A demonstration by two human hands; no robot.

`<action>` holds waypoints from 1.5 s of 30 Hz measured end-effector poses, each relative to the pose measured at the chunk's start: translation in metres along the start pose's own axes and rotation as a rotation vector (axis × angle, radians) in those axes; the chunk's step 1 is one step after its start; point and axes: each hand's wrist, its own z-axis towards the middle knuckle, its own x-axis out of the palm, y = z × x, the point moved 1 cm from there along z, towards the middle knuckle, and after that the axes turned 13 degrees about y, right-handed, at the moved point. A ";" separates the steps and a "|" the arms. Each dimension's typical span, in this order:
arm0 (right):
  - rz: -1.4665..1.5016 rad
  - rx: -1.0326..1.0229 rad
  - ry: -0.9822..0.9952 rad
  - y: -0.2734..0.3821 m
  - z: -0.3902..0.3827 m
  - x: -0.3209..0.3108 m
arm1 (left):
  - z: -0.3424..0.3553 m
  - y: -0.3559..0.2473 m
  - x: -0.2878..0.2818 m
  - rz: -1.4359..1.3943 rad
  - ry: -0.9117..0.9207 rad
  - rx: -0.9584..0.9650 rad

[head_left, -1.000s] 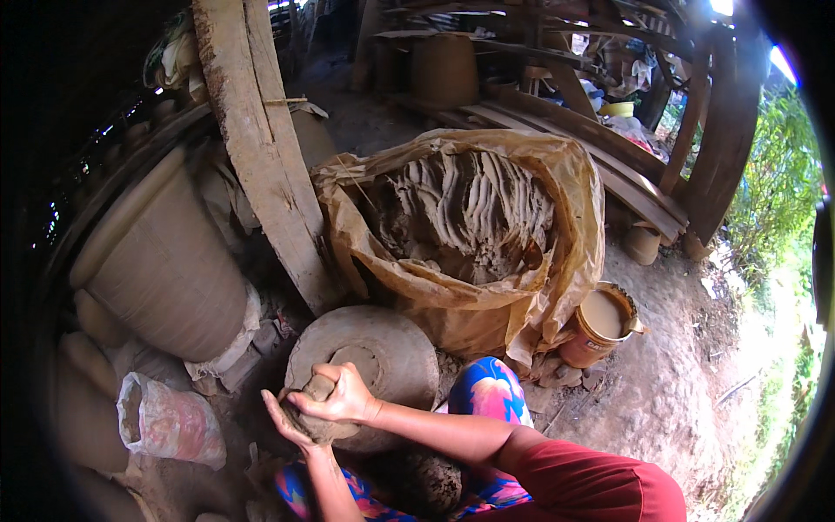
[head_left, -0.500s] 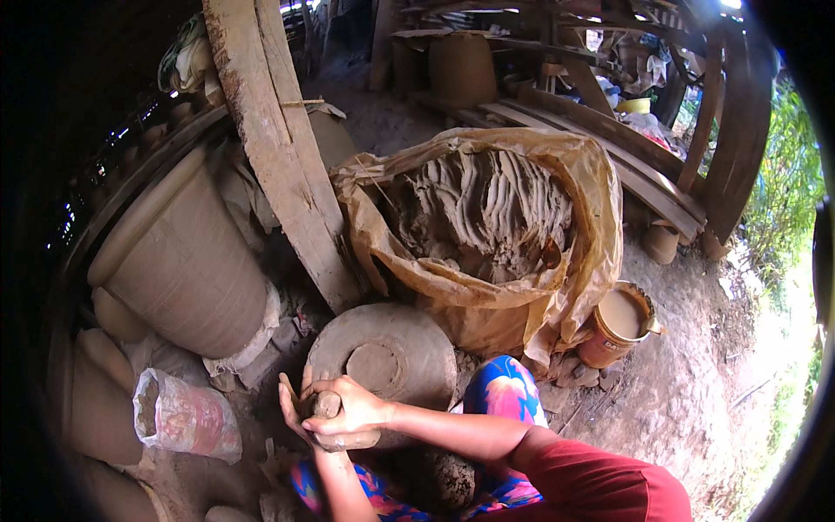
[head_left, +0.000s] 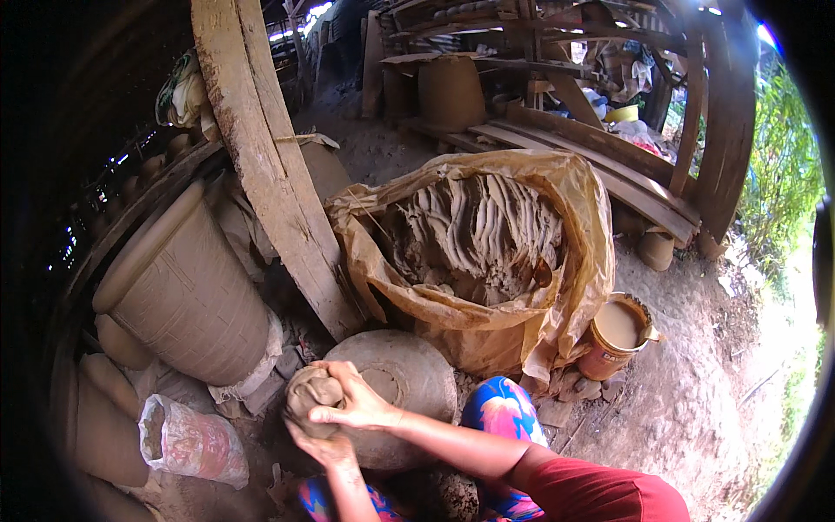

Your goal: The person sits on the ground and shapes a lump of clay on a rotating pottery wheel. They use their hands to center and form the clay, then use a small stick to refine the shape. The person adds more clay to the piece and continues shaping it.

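Note:
Between my two hands is a rounded lump of wet grey-brown clay (head_left: 306, 393), its surface folded and dented. My left hand (head_left: 323, 445) cups it from below, its fingers partly hidden under the clay. Over the upper right side of the lump, my right hand (head_left: 364, 407) presses with the thumb and fingers curved round it. The clay is held just over the left edge of a round, clay-coated turntable (head_left: 416, 364), which has a low round patch near its middle.
Beyond the turntable sits a large brown wrapping sheet (head_left: 487, 317) holding stacked clay slabs (head_left: 487, 217). A bucket of muddy water (head_left: 619, 326) stands at its right. On the left are a wooden post (head_left: 270, 165), a big clay pot (head_left: 187, 296) and a pinkish-white sack (head_left: 196, 439).
The clay has been raised and turned toward the upper left, showing more of its folded face. My right hand has opened wider around it. The whole view has shifted slightly.

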 end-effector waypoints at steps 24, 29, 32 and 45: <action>-0.162 -0.025 0.078 0.012 -0.009 -0.001 | -0.003 -0.011 -0.028 -0.194 0.189 -0.264; -0.164 -0.200 0.302 0.006 -0.005 0.000 | 0.000 -0.002 -0.017 -0.472 0.212 -0.202; -0.199 -0.137 0.495 0.005 -0.014 0.016 | -0.001 0.013 -0.037 -0.156 -0.129 0.050; -0.077 -0.040 -0.316 -0.002 -0.001 0.000 | -0.014 0.011 0.024 0.197 -0.165 -0.130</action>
